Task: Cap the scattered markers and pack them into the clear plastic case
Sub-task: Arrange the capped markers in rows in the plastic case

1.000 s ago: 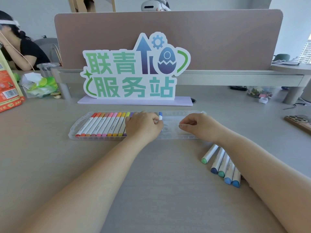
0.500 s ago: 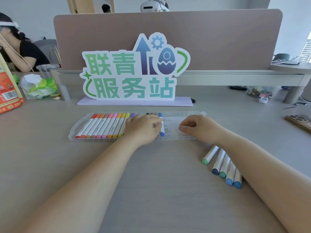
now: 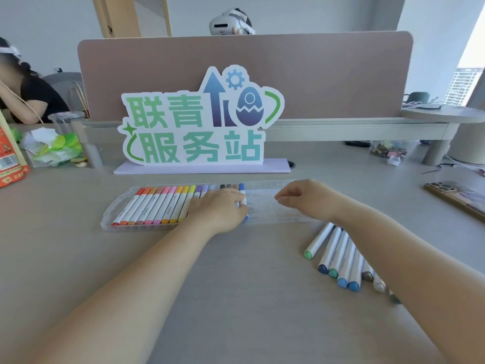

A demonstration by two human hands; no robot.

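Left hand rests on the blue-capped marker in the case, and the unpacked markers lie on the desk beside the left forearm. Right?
No: the head view shows the unpacked markers beside the right forearm, not the left. The left hand does rest on the blue-capped marker in the case.

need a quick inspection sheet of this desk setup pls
surface: pale grey desk
job's things: clear case holds a row of markers, blue marker last; right end bare; loose markers lie by the right forearm
clutter: phone, red box, wrappers
grippers: left hand lies on the row, fingers touching the blue marker; right hand fingers curled at the case's bare end, grip unclear
cables: thin leads at far right
surroundings: standing sign, partition, seated person at left
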